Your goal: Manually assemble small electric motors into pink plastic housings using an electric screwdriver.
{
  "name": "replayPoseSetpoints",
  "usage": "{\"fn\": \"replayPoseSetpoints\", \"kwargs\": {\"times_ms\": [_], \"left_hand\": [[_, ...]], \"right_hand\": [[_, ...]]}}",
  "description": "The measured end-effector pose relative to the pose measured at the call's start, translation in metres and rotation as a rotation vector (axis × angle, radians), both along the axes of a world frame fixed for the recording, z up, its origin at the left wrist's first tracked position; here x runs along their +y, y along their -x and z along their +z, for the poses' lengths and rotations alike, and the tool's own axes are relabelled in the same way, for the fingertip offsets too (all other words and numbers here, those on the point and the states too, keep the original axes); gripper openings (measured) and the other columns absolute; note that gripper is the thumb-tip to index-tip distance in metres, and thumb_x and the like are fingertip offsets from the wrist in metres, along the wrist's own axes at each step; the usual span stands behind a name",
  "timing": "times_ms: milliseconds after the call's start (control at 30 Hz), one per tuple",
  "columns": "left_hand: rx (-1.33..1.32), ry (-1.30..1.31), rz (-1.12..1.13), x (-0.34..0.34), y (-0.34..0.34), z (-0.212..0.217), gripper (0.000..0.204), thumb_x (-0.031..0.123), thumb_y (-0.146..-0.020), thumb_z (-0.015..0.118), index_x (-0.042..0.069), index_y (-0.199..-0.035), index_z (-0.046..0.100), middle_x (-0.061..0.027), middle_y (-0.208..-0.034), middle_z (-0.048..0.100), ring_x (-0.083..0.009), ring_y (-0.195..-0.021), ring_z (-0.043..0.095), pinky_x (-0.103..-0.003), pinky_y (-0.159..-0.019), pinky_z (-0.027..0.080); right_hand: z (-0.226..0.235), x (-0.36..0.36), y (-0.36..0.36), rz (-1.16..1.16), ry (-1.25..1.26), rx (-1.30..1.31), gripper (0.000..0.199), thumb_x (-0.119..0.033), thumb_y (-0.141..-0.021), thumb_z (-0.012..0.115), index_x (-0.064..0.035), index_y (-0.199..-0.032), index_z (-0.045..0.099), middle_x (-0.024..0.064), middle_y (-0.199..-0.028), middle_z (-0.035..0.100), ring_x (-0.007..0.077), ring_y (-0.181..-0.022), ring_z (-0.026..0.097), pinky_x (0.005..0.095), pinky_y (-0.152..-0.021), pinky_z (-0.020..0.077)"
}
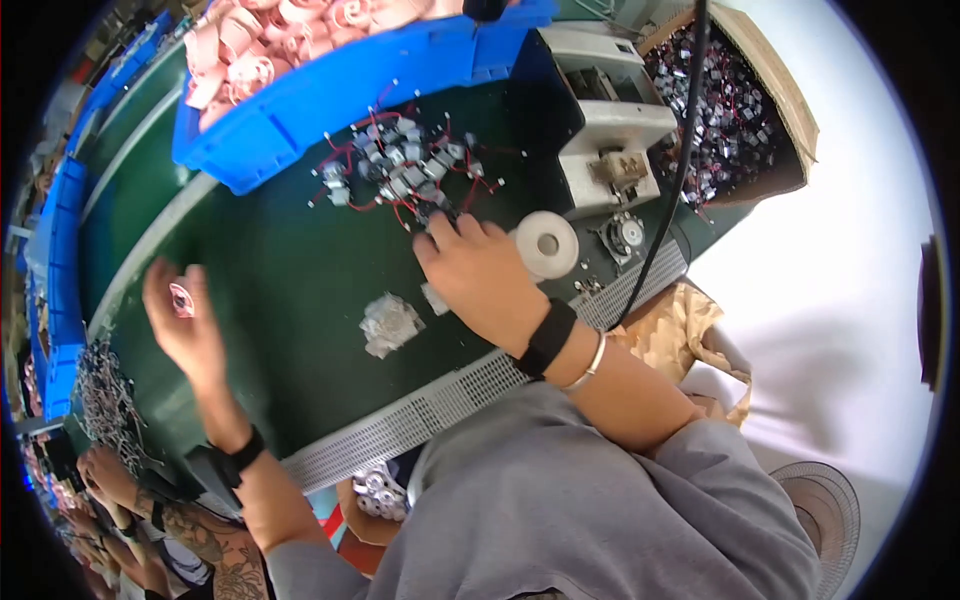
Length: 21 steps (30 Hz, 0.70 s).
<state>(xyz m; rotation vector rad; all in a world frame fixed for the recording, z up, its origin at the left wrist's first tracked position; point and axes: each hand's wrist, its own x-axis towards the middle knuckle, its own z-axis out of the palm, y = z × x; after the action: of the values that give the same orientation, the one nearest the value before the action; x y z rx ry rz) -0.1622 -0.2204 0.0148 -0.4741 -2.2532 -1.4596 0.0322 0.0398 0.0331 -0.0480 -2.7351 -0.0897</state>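
Wired parts [410,155], heaped upper centre, likely there for easy reach | right hand [478,275], centre, fingers curled down at their lower edge, any grip hidden | left hand [190,338], left of frame, fingers part-curled, holding a pink piece [181,300], perhaps to have it handy | blue bin [300,122], top, penning pink shells [250,65]

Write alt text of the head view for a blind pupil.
A person's right hand is at a pile of grey parts with red wires on a green table; the left hand holds a pink piece. Beyond stands a blue bin.
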Motion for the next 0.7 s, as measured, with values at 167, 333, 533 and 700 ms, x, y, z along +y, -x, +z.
{"fn": "replayPoseSetpoints", "kwargs": {"times_ms": [167,333,533,700], "left_hand": [[0.244,0.242,-0.234,0.063,-0.028,0.053,0.031,0.009,-0.080,0.068,0.000,-0.109,0.059,-0.0127,-0.105,0.064,-0.0219,-0.096,0.061,-0.031,-0.085,0.046],[0.359,0.141,-0.329,0.128,0.013,0.089,0.025,0.005,-0.079,0.066,-0.001,-0.103,0.061,-0.0141,-0.098,0.065,-0.0239,-0.090,0.063,-0.032,-0.082,0.047],[0.713,0.760,-0.152,0.225,0.092,0.121,0.032,0.013,-0.078,0.057,0.008,-0.110,0.060,-0.0115,-0.115,0.059,-0.0289,-0.111,0.052,-0.041,-0.095,0.041],[0.866,1.477,-0.027,0.255,0.122,0.132,0.037,0.016,-0.079,0.056,0.010,-0.115,0.056,-0.0114,-0.116,0.058,-0.0287,-0.118,0.046,-0.045,-0.102,0.032]], "right_hand": [[-0.020,0.000,0.012,-0.045,-0.102,-0.086,0.006,-0.010,-0.070,0.058,-0.0068,-0.075,0.058,0.0059,-0.084,0.050,0.0187,-0.071,0.055,0.0302,-0.058,0.0469],[0.002,0.005,0.009,-0.054,0.001,-0.190,0.016,-0.010,-0.070,0.059,-0.0075,-0.086,0.059,0.0038,-0.083,0.050,0.0189,-0.073,0.053,0.0305,-0.063,0.0454],[0.035,0.018,-0.001,0.256,0.431,-0.023,0.026,-0.005,-0.072,0.058,-0.0079,-0.097,0.057,0.0057,-0.087,0.053,0.0241,-0.081,0.055,0.0348,-0.070,0.0459],[0.032,0.024,-0.026,0.360,0.800,-0.103,0.023,-0.005,-0.077,0.063,-0.0063,-0.099,0.057,0.0076,-0.099,0.059,0.0248,-0.090,0.059,0.0346,-0.073,0.0502]]}}
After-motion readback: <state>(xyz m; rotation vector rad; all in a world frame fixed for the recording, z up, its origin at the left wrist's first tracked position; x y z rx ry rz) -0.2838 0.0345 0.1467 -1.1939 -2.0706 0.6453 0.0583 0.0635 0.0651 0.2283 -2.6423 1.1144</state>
